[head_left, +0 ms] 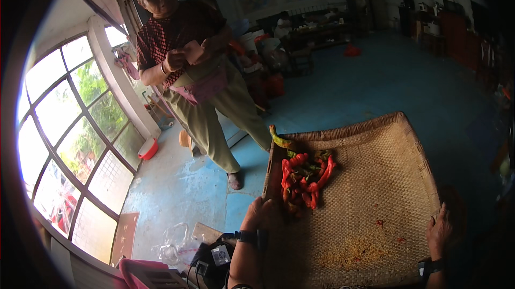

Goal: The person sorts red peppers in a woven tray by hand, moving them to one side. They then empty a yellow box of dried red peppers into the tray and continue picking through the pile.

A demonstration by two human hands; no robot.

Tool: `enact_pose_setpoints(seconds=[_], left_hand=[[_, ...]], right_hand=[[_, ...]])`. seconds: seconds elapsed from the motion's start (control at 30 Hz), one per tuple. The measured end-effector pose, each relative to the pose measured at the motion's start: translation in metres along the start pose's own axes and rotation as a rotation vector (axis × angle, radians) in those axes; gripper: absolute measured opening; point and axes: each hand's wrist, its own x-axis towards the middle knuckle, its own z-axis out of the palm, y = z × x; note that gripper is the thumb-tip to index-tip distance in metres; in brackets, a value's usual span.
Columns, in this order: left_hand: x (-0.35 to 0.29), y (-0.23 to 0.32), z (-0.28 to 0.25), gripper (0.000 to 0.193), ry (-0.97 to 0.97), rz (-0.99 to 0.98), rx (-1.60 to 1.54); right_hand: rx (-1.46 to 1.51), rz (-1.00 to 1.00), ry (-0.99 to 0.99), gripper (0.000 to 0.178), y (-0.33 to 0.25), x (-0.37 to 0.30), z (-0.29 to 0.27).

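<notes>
A large woven winnowing basket (370, 182) with a raised rim is held out in front of me. My left hand (258, 213) grips its left edge, and my right hand (440, 225) grips the right edge, fingers over the rim. Red chili peppers (306, 179) lie in a heap at the far left of the basket, some with dark green parts. One yellow-green pepper (280, 139) rests at the far left corner, against the rim. Yellowish seeds (354, 251) are scattered at the near end, with a few small red bits among them.
Another person (188, 58) stands beyond the basket at the left, holding a pinkish item. A gridded window (80, 133) lines the left wall, with a red basin (148, 149) below. Black gear with cables (214, 254) sits by my left forearm. Furniture and bags stand farther back.
</notes>
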Motion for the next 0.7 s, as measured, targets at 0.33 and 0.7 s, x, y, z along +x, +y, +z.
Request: enact_pose_setpoints(seconds=[0.33, 0.7], left_hand=[[-0.004, -0.001, -0.004, 0.044, -0.028, -0.043, -0.034], [-0.017, 0.02, -0.012, 0.031, -0.074, 0.26, 0.171]], right_hand=[[0.034, 0.016, -0.025, 0.069, -0.003, 0.0, -0.002], [0.029, 0.007, -0.006, 0.07, 0.002, 0.001, 0.003]])
